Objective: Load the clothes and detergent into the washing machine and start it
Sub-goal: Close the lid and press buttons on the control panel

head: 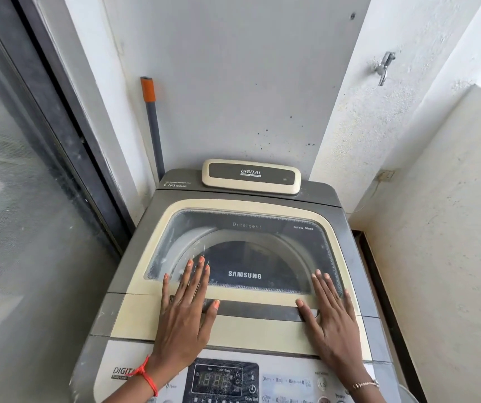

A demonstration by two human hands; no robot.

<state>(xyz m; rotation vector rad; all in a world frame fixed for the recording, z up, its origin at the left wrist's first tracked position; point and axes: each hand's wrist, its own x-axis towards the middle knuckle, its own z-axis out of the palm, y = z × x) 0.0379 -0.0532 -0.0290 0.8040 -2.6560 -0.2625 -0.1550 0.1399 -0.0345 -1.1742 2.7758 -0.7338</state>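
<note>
- The washing machine (242, 286) stood in the corner, lid (233, 321) down and flat, the glass showing a dark drum; I could not tell whether clothes were inside.
- My left hand (185, 312) and right hand (331, 318) lay spread, palms flat on the lid's front edge, holding nothing.
- The dark handle strip (259, 309) ran between my thumbs: best to press evenly there, then use the control panel (224, 379) at the front edge.

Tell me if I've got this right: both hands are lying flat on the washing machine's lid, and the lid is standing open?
Not quite. The head view shows both hands, left and right, flat on the lid, but the lid is shut, lying flat over the drum.
</note>
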